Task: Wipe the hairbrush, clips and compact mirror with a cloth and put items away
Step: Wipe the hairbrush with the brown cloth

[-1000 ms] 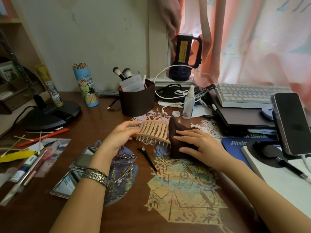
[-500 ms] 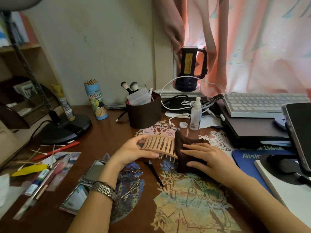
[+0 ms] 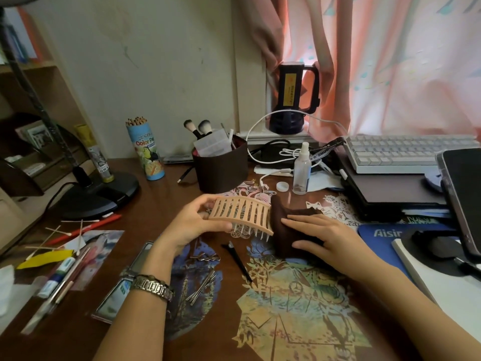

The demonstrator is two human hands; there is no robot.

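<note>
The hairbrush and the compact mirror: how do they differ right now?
The hairbrush is held off the desk in the left hand, against the brown cloth; the compact mirror lies open on the desk, untouched. The hairbrush is pale and slatted; the compact mirror is flat and reflective. Both sit left of the cloth.

Desk [image 3: 161,194] — mirror [image 3: 117,298], pins [image 3: 201,286], lamp [image 3: 99,194].
</note>
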